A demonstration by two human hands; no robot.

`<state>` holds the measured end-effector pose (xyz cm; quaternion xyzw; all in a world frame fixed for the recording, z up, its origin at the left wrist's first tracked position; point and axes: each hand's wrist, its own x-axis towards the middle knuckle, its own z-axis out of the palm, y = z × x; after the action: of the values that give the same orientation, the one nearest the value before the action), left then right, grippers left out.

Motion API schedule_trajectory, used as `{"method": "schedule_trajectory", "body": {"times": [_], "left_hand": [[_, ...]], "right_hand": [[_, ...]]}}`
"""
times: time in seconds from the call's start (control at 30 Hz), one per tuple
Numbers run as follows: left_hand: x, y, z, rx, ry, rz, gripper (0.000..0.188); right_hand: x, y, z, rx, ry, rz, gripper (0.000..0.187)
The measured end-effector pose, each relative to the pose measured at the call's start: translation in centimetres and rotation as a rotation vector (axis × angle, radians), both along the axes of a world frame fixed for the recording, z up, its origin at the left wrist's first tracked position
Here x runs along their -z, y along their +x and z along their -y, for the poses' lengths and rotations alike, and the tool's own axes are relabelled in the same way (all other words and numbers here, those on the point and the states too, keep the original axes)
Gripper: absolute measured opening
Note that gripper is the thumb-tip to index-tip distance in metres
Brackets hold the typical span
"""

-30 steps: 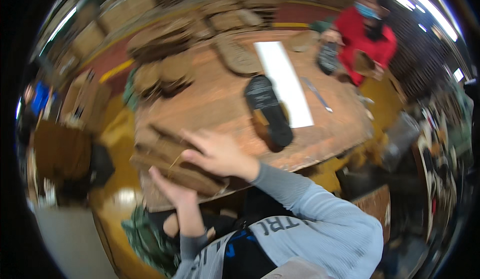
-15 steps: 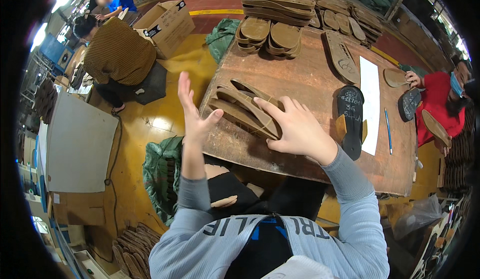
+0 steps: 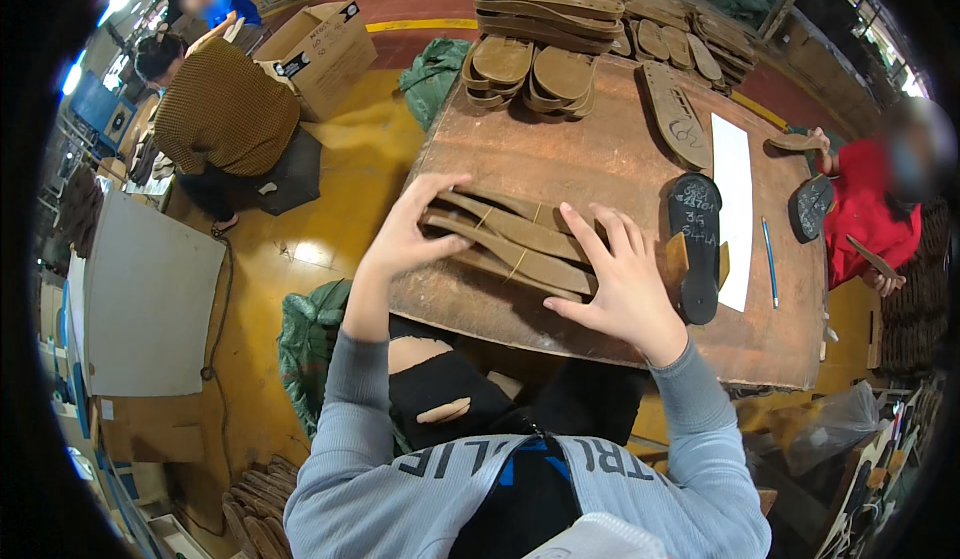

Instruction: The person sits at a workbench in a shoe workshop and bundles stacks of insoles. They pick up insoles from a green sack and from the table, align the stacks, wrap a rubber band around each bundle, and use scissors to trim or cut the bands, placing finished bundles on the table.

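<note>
A bundle of brown shoe soles (image 3: 530, 244) lies on the wooden table in front of me, set on edge, with thin yellowish rubber bands around it. My left hand (image 3: 410, 234) grips its left end, the thumb on the near side and the fingers over the far side. Around the right end curls my right hand (image 3: 625, 284), thumb at the near edge and fingers spread along the far side. Just right of that hand lies a black sole-shaped template (image 3: 697, 249) with handwriting and tan side pieces. A single brown sole (image 3: 675, 119) rests farther back.
Stacks of brown soles (image 3: 545, 19) stand along the table's far edge. A white paper strip (image 3: 735, 209) and a blue pencil (image 3: 769, 264) lie at right. A person in red (image 3: 875, 219) holds soles beyond the table's right side. A green sack (image 3: 310, 359) stands left of my legs.
My left hand has come down from its raised, open pose onto the bundle's left end. The bundle has turned to lie more nearly crosswise, and my right hand has shifted to its right end.
</note>
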<state>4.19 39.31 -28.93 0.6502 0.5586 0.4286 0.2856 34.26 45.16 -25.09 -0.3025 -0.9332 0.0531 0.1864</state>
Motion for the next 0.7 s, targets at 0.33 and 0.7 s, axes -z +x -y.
{"method": "schedule_trajectory", "body": {"times": [0.33,0.7], "left_hand": [[-7.3,11.9,6.7,1.506,0.499,0.462,0.047],[-4.6,14.3,5.1,1.474,0.268,0.403,0.032]], "right_hand": [[1.0,-0.1,-0.2,-0.032,-0.153,-0.171,0.092],[1.5,0.2,-0.1,-0.006,-0.126,-0.161,0.088]]}}
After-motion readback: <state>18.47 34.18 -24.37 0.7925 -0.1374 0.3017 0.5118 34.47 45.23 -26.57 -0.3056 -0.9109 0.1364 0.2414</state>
